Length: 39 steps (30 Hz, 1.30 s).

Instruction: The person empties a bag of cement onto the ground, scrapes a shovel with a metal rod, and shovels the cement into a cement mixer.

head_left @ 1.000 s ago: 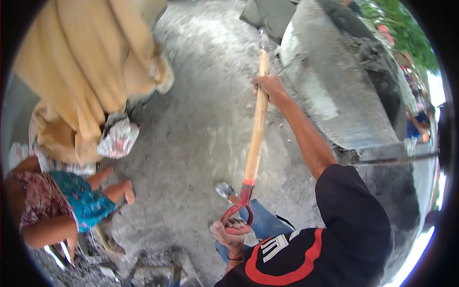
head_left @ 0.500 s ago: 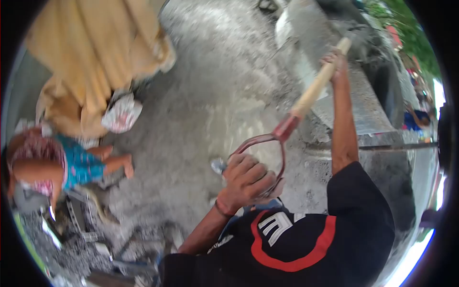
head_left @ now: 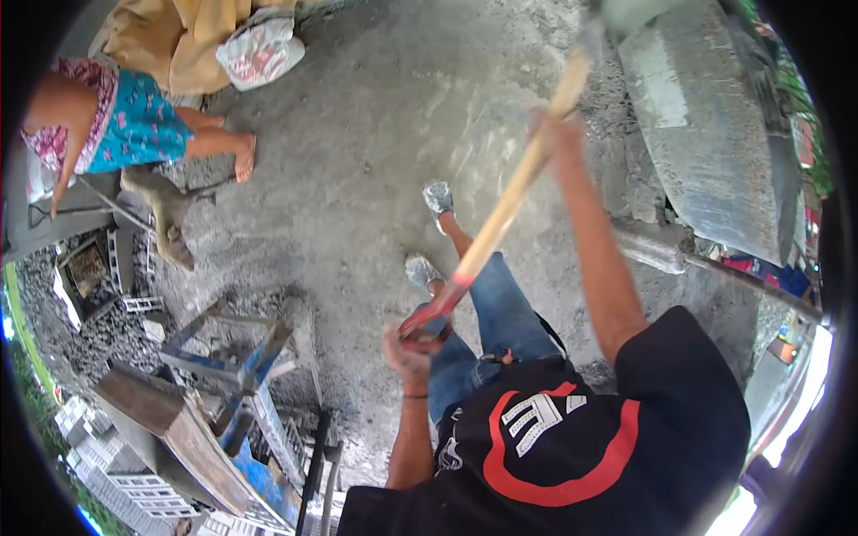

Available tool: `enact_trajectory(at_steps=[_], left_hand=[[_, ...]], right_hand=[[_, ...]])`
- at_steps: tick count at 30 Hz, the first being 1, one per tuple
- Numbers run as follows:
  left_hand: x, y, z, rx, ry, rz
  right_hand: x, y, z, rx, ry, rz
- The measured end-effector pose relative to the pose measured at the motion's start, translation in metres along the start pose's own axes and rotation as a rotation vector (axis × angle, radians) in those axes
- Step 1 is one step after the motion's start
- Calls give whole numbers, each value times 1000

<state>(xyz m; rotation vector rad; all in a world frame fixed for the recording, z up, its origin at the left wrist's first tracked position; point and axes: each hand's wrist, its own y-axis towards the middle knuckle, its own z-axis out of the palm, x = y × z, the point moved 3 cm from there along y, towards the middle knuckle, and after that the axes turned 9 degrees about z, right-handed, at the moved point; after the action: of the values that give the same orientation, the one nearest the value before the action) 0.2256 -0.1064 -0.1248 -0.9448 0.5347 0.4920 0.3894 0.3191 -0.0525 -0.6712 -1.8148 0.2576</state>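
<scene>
My left hand [head_left: 408,355] is closed around the red D-shaped grip [head_left: 433,320] of a long-handled shovel, low in front of my shirt. Higher up, my right hand [head_left: 556,134], smeared by motion, wraps the pale wooden shaft [head_left: 500,210]. The shovel slants up and to the right. Its far end is blurred near the top edge, so the blade cannot be made out clearly. Beside that end stands a large grey, cement-crusted metal vessel [head_left: 715,134]. My feet, in grey-coated footwear [head_left: 438,196], are on the dusty concrete floor [head_left: 357,134].
At upper left a person in turquoise patterned clothing [head_left: 138,121] stands by a white sack [head_left: 261,54] and a tan tarp [head_left: 174,40]. A blue-painted frame [head_left: 246,402], hollow blocks [head_left: 143,487] and gravel [head_left: 98,313] lie lower left. A metal bar [head_left: 755,284] juts out at right.
My view has swung, showing more of my legs and the blocks at lower left. The shovel's grip has come down toward my waist. Both hands keep hold of it.
</scene>
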Motion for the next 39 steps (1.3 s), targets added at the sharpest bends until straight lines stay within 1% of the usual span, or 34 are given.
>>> enact_trajectory(at_steps=[1, 2, 3, 4, 5, 6, 7, 8, 9, 10, 11, 12, 13, 14, 15, 16, 17, 18, 19, 20, 21, 22, 23, 25, 26, 28, 29, 31, 32, 33, 36, 37, 39], left_hand=[[-19, -15, -26, -142, 168, 0], [-27, -27, -65, -226, 190, 6], [-29, -37, -127, -268, 154, -44], [-52, -59, -128, -412, 260, 15], [-57, -79, -183, -447, 251, -10], [-78, -101, -165, -552, 462, 43], [-88, -121, -177, -618, 548, 43], [-95, -142, -200, -699, 614, 8], [-100, -155, -195, -739, 732, 18], [-108, -167, -185, -781, 859, 22], [-110, -177, -188, -791, 893, 20], [-109, -181, -187, -800, 924, 18], [-102, -178, -172, -846, 918, 24], [-92, -173, -162, -855, 894, 76], [-83, -167, -148, -880, 882, 38], [-73, -159, -126, -904, 870, 1], [-54, -154, -116, -867, 800, -37], [-39, -155, -103, -832, 739, -81], [-20, -132, -55, -791, 836, -82], [8, -116, -44, -700, 829, -100], [39, -99, -37, -596, 886, -61], [65, -68, 7, -544, 934, -116], [102, -46, 24, -489, 882, -140], [165, -10, 51, -488, 823, -238], [180, 0, 55, -481, 822, -243], [219, 12, 54, -529, 617, -150], [230, 12, 45, -533, 615, -146], [245, 9, 25, -606, 417, -95], [245, 9, 24, -600, 419, -79], [245, 8, 22, -603, 372, -103], [238, -13, 18, -617, 299, -120], [235, -20, 20, -625, 271, -119], [219, -39, 47, -606, 242, -78]], right_hand=[[-57, -9, 34, 161, 81, 36], [-118, -20, 63, 173, 48, 120], [-171, -40, 87, 273, 73, 275], [-225, -63, 108, 310, 145, 368], [-282, -81, 122, 351, 65, 455], [-364, -94, 136, 399, 49, 557], [-401, -124, 137, 456, -12, 589], [-445, -148, 139, 395, -104, 675], [-456, -171, 135, 384, -90, 645], [-452, -184, 132, 378, -90, 645], [-448, -197, 129, 371, -89, 645], [-432, -203, 127, 424, -153, 737], [-441, -198, 123, 449, -192, 789], [-447, -192, 119, 475, -231, 841], [-461, -176, 118, 481, -148, 787], [-474, -155, 116, 479, -97, 816], [-487, -133, 114, 476, -48, 845], [-494, -103, 113, 458, -30, 968], [-484, -68, 109, 456, -68, 1016], [-463, -15, 107, 460, -101, 1038], [-446, 36, 103, 446, -129, 981], [-460, 95, 100, 457, -80, 916], [-450, 153, 96, 404, -79, 870], [-407, 232, 85, 443, -164, 802], [-400, 245, 82, 435, -164, 800], [-385, 268, 77, 361, -296, 766], [-390, 269, 75, 382, -252, 755], [-410, 272, 76, 387, -222, 725], [-406, 267, 77, 377, -192, 697], [-400, 262, 75, 381, -244, 655], [-390, 250, 68, 372, -234, 631], [-375, 245, 65, 387, -226, 612], [-335, 234, 55, 390, -242, 543]])
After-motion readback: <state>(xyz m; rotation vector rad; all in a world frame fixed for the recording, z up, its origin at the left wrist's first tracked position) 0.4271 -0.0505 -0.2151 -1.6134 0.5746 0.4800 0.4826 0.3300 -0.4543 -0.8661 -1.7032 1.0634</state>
